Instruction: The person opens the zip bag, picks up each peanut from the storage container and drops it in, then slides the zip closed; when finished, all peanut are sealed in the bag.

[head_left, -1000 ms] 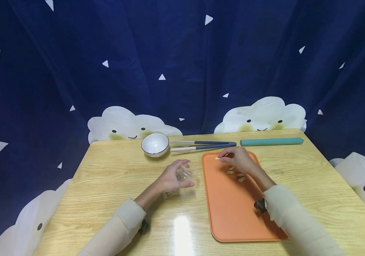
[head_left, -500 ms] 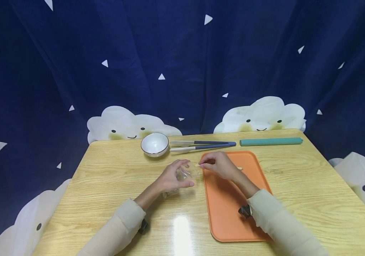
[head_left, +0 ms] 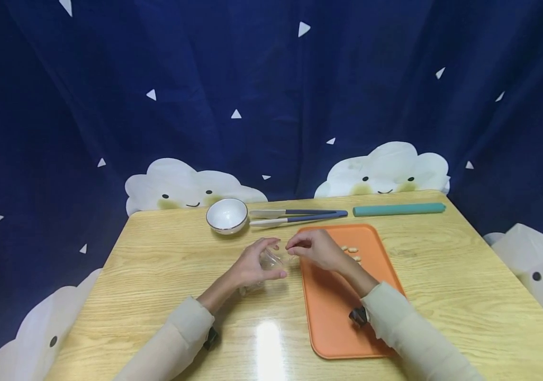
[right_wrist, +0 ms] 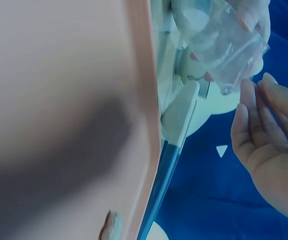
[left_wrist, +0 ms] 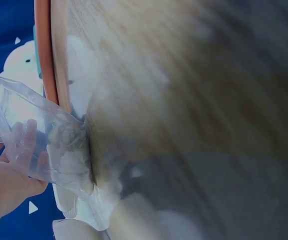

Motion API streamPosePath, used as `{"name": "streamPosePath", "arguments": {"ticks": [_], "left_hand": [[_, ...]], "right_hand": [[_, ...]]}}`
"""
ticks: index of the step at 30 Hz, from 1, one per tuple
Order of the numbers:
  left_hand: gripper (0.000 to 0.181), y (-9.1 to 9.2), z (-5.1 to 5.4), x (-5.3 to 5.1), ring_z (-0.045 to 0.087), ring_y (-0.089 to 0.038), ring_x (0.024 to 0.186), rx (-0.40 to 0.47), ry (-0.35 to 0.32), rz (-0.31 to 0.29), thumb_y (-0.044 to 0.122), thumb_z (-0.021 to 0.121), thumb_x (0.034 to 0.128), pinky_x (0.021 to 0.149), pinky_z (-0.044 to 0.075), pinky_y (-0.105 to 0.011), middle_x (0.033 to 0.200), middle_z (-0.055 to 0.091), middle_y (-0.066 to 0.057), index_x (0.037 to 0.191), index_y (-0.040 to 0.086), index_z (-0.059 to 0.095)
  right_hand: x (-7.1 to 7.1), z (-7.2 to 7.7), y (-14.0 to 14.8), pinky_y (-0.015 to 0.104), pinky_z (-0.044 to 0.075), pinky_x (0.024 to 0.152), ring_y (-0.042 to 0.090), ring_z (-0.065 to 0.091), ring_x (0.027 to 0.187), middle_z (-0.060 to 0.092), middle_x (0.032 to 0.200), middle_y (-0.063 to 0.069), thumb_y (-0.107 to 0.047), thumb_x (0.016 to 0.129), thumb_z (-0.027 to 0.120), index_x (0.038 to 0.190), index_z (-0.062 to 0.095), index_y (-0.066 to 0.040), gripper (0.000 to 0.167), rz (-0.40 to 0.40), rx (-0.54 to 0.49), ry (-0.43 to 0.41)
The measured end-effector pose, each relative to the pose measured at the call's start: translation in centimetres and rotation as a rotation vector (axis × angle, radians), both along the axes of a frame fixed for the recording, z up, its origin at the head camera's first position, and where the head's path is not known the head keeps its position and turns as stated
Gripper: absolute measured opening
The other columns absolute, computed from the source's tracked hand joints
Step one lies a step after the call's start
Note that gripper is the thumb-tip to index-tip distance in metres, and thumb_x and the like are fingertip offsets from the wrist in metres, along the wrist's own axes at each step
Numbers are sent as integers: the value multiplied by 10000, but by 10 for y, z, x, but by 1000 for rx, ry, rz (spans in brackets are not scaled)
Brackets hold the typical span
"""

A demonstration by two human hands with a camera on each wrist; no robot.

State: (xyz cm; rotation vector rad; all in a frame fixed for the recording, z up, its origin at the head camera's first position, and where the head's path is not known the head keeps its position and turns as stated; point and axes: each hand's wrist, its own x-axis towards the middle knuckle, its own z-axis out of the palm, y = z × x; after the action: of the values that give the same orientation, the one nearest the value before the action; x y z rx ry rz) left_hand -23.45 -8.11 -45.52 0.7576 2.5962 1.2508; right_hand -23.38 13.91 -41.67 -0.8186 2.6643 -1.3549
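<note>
In the head view my left hand (head_left: 251, 264) holds a clear plastic bag (head_left: 271, 260) by its upper part, thumb and fingers spread around the mouth. Pale lumps, blurred, lie at the bottom of the bag (left_wrist: 66, 145) in the left wrist view. My right hand (head_left: 316, 250) is at the bag's mouth, above the left edge of the orange tray (head_left: 338, 333). Its fingertips are close together, and in the right wrist view nothing shows between them. Several pale peanuts (head_left: 353, 250) lie on the tray behind the right hand, partly hidden by it.
Behind the hands stands a white bowl (head_left: 227, 216) with a dark rim. Tongs (head_left: 300, 217) with blue handles and pale tips lie to its right. A teal roll (head_left: 399, 209) lies along the back edge of the wooden table (head_left: 166, 254).
My right hand has moved left from over the tray to the bag's mouth. The peanut it pinched earlier no longer shows in its fingers. My left hand keeps its place with the bag.
</note>
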Motion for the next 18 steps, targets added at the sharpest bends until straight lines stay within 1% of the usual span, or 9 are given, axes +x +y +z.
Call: {"name": "streamPosePath", "arguments": {"ticks": [2,5,9,12,15,18], "left_hand": [[842,0,0,0,488,-312,1260,-2,-2,0,398,799,723,1049,409,-502,1302,559,-50,1417,116,416],[852,0,-1,0,482,-308,1268,-4,-6,3,413,799,717,1060,399,-497,1298,562,-40,1420,123,415],[856,0,0,0,473,-316,1277,-4,-13,9,415,803,710,1066,392,-497,1313,556,-38,1419,132,417],[858,0,1,1,469,-320,1281,-6,-14,11,412,805,706,1067,391,-498,1322,552,-37,1419,134,417],[858,0,2,1,470,-325,1279,-7,-10,8,408,803,708,1067,390,-501,1327,548,-41,1421,130,415],[860,0,3,1,469,-324,1281,-17,-14,8,405,801,711,1065,392,-505,1356,528,-43,1425,128,410]], "right_hand": [[-1,2,5,218,546,736,76,656,820,719,893,17,-123,854,692,920,734,-87,86,-16,3,-6],[-3,4,15,227,548,758,103,665,850,726,907,14,-132,855,693,926,732,-100,87,-44,4,-19],[-7,5,31,235,553,760,134,676,873,732,937,30,-164,853,700,949,731,-105,117,-93,18,-40],[-10,5,44,238,556,759,145,683,884,732,961,34,-178,852,704,960,730,-133,120,-127,33,-69],[-11,4,56,248,551,750,145,684,879,731,964,34,-175,856,699,965,729,-142,118,-157,58,-91],[-13,1,69,258,541,740,136,675,863,727,963,34,-176,869,684,981,725,-126,130,-181,102,-103]]}}
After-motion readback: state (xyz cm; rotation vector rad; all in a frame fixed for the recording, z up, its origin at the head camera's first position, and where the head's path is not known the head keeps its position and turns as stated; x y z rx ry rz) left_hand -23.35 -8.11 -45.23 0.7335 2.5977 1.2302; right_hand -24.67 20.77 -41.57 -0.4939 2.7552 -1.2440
